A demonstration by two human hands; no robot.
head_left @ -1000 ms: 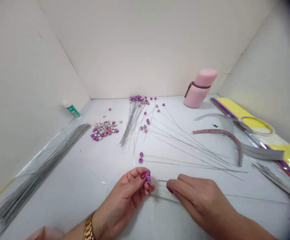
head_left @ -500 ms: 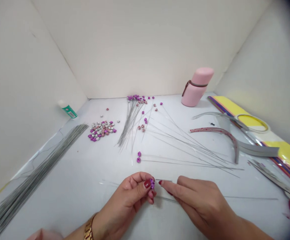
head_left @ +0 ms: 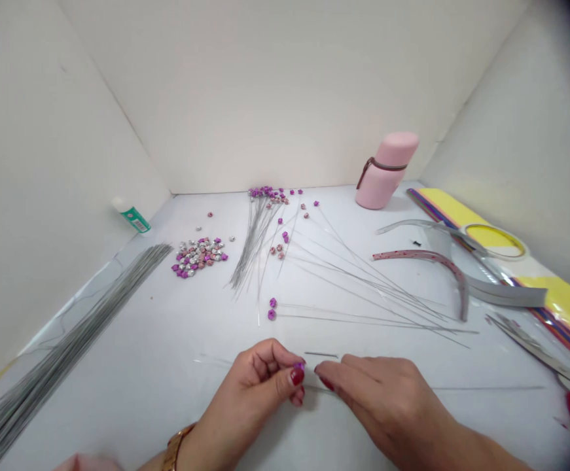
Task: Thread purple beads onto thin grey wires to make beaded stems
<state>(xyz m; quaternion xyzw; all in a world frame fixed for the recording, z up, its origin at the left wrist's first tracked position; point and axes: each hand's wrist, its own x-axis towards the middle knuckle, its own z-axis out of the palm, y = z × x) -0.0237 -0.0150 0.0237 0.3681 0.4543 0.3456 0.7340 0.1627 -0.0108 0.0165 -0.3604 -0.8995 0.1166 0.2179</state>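
My left hand pinches a small purple folded star between thumb and fingertips; the fingers cover most of it. Just to the right, my right hand has its fingers pressed together, tips close to the star, and its grasp is hidden. A thin wire lies on the table and shows on the right of that hand. Above the fingertips rests a short metal rod. Two purple stars on wires lie beyond my hands.
Loose stars are piled at left, beside a long bundle of wires. Starred stems lie at the back. A pink bottle stands back right. Curled strips, scissors, a tape roll and coloured sheets line the right.
My left fingers have closed further over the purple star, so less of it shows. The right fingertips have dropped slightly, away from the metal rod.
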